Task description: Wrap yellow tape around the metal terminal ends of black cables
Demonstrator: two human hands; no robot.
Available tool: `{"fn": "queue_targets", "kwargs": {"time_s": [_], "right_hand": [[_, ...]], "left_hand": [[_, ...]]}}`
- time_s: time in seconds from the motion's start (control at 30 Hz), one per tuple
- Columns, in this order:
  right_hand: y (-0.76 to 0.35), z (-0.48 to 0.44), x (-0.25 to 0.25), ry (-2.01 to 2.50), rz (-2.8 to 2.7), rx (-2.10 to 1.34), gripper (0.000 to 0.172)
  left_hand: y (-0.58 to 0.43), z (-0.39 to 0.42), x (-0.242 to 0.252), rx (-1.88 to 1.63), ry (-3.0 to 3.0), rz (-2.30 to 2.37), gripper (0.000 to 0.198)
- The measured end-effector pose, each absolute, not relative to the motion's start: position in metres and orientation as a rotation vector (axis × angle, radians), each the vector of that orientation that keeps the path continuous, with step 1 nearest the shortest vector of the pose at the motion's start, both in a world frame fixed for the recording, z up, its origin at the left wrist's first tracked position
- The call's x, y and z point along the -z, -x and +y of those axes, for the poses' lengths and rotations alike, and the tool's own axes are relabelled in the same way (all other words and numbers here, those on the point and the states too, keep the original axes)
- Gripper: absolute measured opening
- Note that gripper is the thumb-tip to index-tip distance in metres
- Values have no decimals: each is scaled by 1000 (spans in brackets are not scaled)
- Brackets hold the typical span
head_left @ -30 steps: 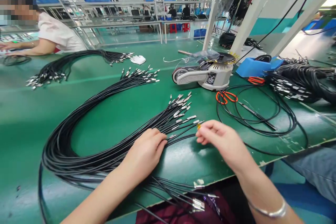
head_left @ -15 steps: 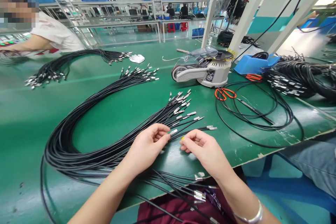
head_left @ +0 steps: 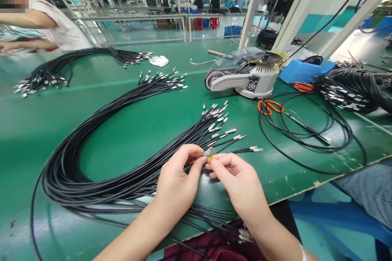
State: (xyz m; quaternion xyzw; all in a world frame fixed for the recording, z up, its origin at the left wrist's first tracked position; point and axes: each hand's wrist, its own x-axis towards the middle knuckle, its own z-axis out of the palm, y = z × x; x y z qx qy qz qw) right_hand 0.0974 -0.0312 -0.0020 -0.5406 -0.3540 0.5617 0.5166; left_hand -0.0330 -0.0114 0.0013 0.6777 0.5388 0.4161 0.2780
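Note:
Between the thumb and fingers of my left hand (head_left: 180,175) is a black cable end with a silver metal connector (head_left: 209,151). My right hand (head_left: 237,175) pinches a small piece of yellow tape (head_left: 210,158) right at that connector, and the fingertips of both hands almost meet. A large bundle of black cables (head_left: 101,126) curves in a U around the left side, its silver-tipped ends fanning out beyond my hands. More cable ends run beneath my wrists toward the table's front edge.
A grey tape dispenser (head_left: 255,85) stands beyond my hands. To its right are orange-handled scissors (head_left: 269,107), tweezers (head_left: 306,128), a blue holder (head_left: 303,72) and coiled cables (head_left: 361,85). A white glove (head_left: 159,61) lies near another cable bundle (head_left: 88,54). A co-worker (head_left: 55,24) sits at far left.
My right hand has moved left, bringing the yellow tape from a short distance away to the connector in my left hand. The view has shifted slightly.

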Motion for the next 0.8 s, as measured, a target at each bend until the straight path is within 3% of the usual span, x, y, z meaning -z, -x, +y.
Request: {"fn": "queue_targets", "kwargs": {"time_s": [0.8], "right_hand": [[-93, -25, 0, 1269, -861, -1349, 24]], "left_hand": [[38, -14, -5, -1252, -2163, 1284, 22]]}}
